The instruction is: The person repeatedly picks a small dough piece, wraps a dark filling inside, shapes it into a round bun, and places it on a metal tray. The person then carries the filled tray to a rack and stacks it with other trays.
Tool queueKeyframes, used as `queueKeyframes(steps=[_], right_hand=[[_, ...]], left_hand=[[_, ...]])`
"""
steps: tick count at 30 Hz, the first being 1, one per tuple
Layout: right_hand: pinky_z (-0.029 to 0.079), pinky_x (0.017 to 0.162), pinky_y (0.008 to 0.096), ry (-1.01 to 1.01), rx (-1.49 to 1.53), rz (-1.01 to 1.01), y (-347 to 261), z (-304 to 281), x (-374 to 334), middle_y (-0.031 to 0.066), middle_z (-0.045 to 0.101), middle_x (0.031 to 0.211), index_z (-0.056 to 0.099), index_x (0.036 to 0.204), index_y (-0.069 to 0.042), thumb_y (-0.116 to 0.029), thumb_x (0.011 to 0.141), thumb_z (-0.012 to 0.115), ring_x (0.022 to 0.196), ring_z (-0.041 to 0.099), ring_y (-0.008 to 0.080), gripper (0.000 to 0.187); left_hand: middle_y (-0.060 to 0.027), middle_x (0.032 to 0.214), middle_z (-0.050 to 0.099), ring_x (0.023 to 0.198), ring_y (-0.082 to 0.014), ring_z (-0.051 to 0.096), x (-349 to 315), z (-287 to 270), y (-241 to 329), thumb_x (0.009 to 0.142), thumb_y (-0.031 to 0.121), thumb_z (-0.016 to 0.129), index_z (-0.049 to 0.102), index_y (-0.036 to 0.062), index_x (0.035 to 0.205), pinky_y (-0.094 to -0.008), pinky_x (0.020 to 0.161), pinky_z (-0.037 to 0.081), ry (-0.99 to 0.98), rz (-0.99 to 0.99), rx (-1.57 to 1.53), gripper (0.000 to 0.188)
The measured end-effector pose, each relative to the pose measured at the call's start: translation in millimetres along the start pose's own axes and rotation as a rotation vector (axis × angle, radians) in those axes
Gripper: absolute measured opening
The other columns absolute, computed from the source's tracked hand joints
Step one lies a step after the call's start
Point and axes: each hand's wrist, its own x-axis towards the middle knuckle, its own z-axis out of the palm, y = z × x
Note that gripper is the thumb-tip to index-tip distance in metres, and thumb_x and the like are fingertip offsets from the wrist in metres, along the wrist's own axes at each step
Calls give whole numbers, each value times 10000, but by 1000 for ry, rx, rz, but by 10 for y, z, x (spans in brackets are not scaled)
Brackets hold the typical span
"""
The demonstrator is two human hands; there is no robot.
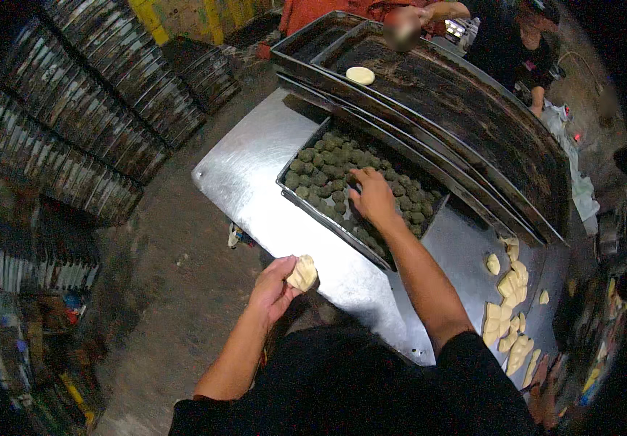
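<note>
A piece of dough (302, 273), pale cream, rounded and unevenly folded, is gripped at its edge by the fingers of the left hand (272, 288), which are closed on it near the tabletop's (248, 160) front edge. Under the fingers of the right hand (373, 196), many greyish-green balls (317, 174), rough and dull, are held in a dark rectangular tray (328, 221). These fingers are parted and slightly curled, a gap being shown between index finger and thumb; whether a ball is touched cannot be told.

The left fingers are separated from the tray's front wall by a stretch of shiny metal. Beyond the right fingers, the way is bounded by the raised sides of large stacked trays (466, 109), on which a pale disc (360, 75) is laid. To the right of both hands, more cream dough pieces (508, 285) are scattered.

The right forearm is stretched forward and leftward over the tray's front wall; the left forearm is angled up from below, its thumb laid on the dough.
</note>
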Motion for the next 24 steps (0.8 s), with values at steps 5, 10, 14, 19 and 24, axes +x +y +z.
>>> queueKeyframes(steps=[5,10,14,19,24], right_hand=[[517,896,424,-7,54,94,-56,60,252,150,701,1048,725,1107,-69,-151,778,800,1030,646,342,347],[509,870,385,228,193,-113,-745,-753,-225,106,730,1004,735,1115,-82,-164,769,820,947,664,292,366],[481,853,381,207,126,-98,-727,-1457,-478,83,659,1102,745,1079,-77,-224,753,828,991,629,275,367],[440,624,259,138,593,307,-447,-2218,-870,-3,617,822,635,916,-39,-190,758,856,736,545,79,311],[505,679,365,588,169,43,-739,-2660,-1389,132,625,927,633,931,-26,-51,721,786,767,630,291,261]], left_hand=[[-144,1196,683,967,-218,697,103,307,382,1005,147,607,524,-8,1387,-342,844,591,84,186,247,421],[-122,1225,666,966,-178,678,255,1159,512,1046,185,534,550,-3,1382,-323,848,589,-110,245,220,386],[-91,1195,671,944,-151,677,158,1684,346,1036,148,544,569,32,1369,-296,786,594,-276,289,288,354],[-103,1140,704,904,-166,701,-252,2253,-137,971,33,597,647,23,1275,-267,744,586,-482,285,566,309],[-193,1352,601,1086,-235,667,-676,2783,-415,981,-3,543,561,2,1360,-306,829,589,-678,118,319,379]])
